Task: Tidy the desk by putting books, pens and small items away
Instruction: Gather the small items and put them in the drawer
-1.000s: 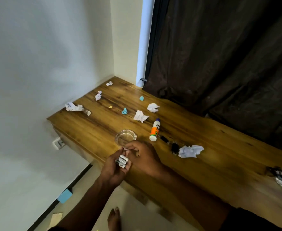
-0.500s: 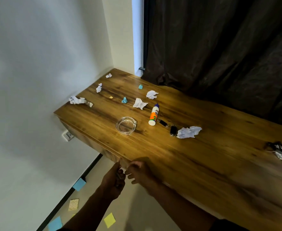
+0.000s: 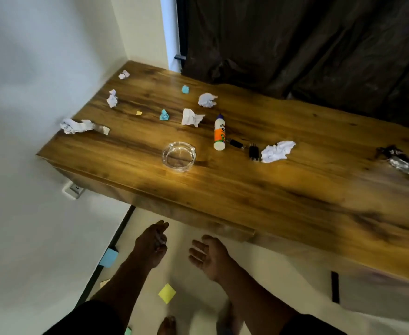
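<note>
Both hands hang below the wooden desk's front edge, over the floor. My left hand shows its back, fingers curled round something pale of which only a sliver shows. My right hand has its palm up, its fingers spread, and holds nothing. On the desk stand a glass ashtray and a white-and-orange glue bottle lying down. Beside the bottle are two small black items. Crumpled white papers and blue scraps are scattered across the top.
A crumpled foil wrapper lies at the desk's right end. A dark curtain hangs behind the desk, and a wall with a socket lies to the left. Blue and yellow sticky notes lie on the floor near my foot.
Both hands have drawn back from beside the ashtray to below the desk edge. The right hand has come away from the left and spread its fingers.
</note>
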